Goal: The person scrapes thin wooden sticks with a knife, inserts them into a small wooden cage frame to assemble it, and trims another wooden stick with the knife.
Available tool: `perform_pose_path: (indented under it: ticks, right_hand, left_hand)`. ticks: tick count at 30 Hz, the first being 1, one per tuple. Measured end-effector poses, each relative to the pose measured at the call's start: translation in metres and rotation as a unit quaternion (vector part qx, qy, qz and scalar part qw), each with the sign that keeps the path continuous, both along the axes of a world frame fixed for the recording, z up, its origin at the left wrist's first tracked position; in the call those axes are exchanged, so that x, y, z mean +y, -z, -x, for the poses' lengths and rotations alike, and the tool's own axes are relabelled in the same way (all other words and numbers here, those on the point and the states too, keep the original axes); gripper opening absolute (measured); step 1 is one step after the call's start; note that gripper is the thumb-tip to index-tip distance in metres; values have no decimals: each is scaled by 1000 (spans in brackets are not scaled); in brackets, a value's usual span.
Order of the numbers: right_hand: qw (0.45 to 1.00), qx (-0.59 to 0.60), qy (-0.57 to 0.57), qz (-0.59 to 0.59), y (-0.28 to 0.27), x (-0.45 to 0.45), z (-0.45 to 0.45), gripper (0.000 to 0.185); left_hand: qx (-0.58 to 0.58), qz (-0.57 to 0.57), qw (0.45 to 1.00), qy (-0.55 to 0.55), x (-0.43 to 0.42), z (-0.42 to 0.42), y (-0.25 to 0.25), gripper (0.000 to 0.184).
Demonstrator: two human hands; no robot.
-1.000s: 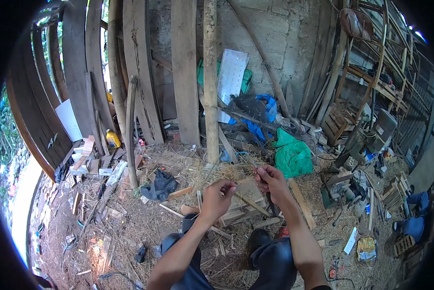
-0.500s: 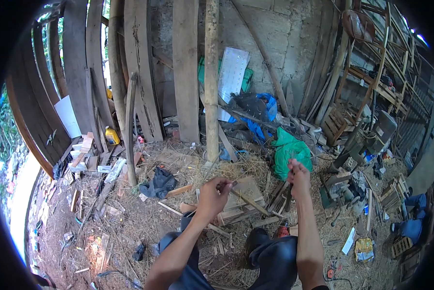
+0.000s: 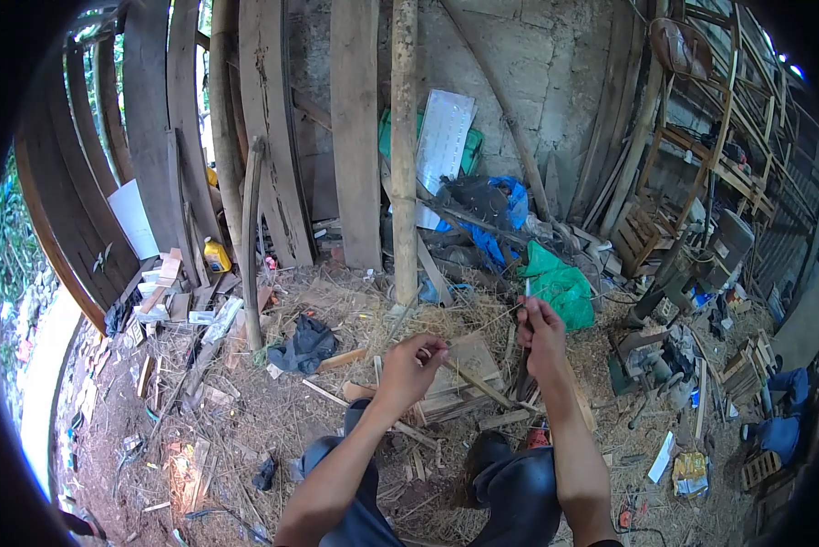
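My left hand (image 3: 412, 366) is raised in front of my knees, thumb and fingertips pinched together. Whatever may be between them is too small to make out. Close below those fingertips runs a thin yellowish stick (image 3: 479, 387), and I cannot tell whether the hand touches it. To the right, my right hand (image 3: 542, 339) is closed around a small, thin, pale object (image 3: 527, 287) that points upward from its fingers. Its kind is unclear. Behind the right hand lies a green plastic bag (image 3: 560, 284). Flat wooden boards (image 3: 464, 397) lie on the ground between my hands.
A bamboo post (image 3: 404, 164) stands straight ahead before a block wall. Dark plastic (image 3: 304, 346) and a yellow bottle (image 3: 216, 255) lie left. A wooden chair frame (image 3: 642, 237) and scrap wood crowd the right. Straw and wood scraps cover the ground.
My right hand has moved left, nearer to my left hand, and the pale object now shows clearly above its fingers. My left hand has hardly moved. The view has shifted slightly.
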State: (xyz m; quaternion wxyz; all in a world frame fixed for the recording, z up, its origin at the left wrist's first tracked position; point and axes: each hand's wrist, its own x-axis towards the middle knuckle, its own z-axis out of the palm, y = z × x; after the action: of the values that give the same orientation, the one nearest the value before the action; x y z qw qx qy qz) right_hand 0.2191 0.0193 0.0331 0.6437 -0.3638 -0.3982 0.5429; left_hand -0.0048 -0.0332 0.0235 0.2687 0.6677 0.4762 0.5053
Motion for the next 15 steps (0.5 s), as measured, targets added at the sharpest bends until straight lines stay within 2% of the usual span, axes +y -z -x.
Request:
perform_pose_path:
  ticks: [2, 6, 9, 11, 12, 14, 15]
  right_hand:
    - [999, 11, 51, -2, 3, 2, -10, 21]
    - [999, 3, 47, 4, 5, -1, -7, 20]
    - [999, -41, -12, 8, 10, -8, 16, 18]
    - [987, -131, -89, 30, 18, -12, 36, 18]
    - [987, -129, -88, 29, 18, -17, 45, 18]
    - [966, -155, -208, 19, 14, -26, 57, 18]
    - [966, -153, -208, 19, 14, -25, 57, 18]
  left_hand:
    - [25, 11, 1000, 1, -1, 4, 1, 16]
    - [42, -1, 999, -4, 0, 4, 4, 15]
    - [19, -7, 1000, 3, 2, -4, 6, 14]
    - [1, -10, 1000, 9, 3, -9, 4, 14]
    - [-11, -13, 1000, -5, 3, -11, 1, 14]
    - [-21, -16, 999, -18, 4, -11, 1, 14]
    - [-34, 4, 999, -19, 6, -9, 3, 14]
